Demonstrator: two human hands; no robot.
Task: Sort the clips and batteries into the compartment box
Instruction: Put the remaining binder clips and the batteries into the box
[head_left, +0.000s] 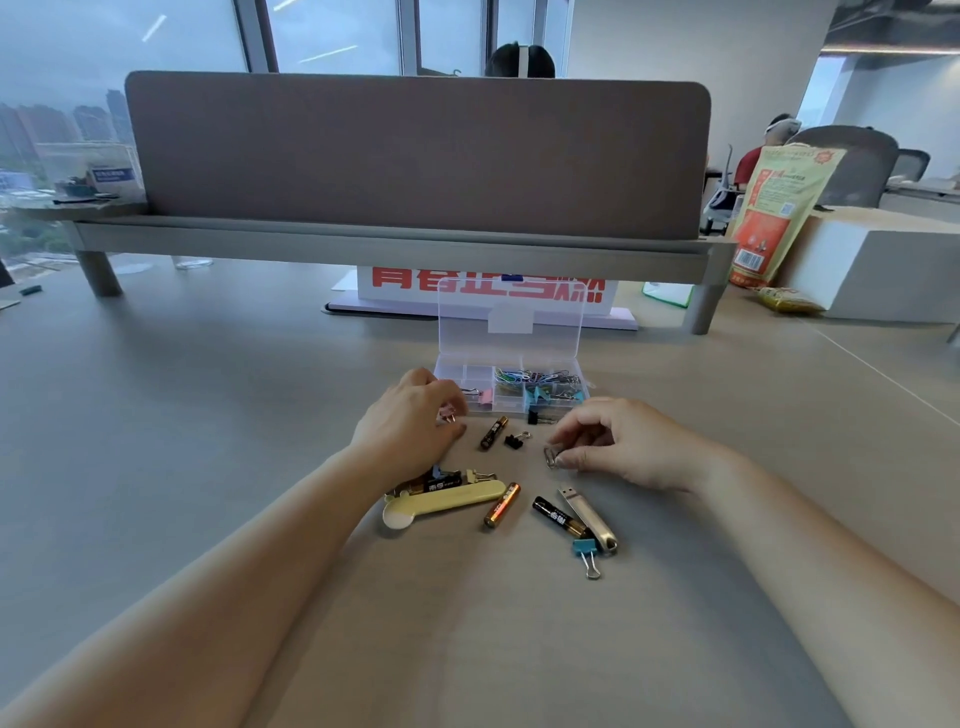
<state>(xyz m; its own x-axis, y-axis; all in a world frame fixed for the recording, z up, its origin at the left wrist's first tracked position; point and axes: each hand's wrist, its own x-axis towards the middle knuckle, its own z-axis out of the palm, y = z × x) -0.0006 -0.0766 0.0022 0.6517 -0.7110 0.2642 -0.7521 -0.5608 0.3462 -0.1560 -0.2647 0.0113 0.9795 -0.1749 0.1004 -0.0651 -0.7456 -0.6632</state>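
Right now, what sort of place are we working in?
Most likely an open-plan office. A fabric divider panel runs along the back of the desk, swivel chairs stand by other desks on the right, and tall windows look out over city towers.

table (208, 415): grey, wide | screen (415, 156): brown, upright on a raised shelf at the far side | sign (405, 286): white with red characters, under the shelf | USB stick (587, 514): silver, lying flat | yellow case (447, 500): flat, left of the stick | bag (779, 208): orange, upright beside a white box (883, 270)
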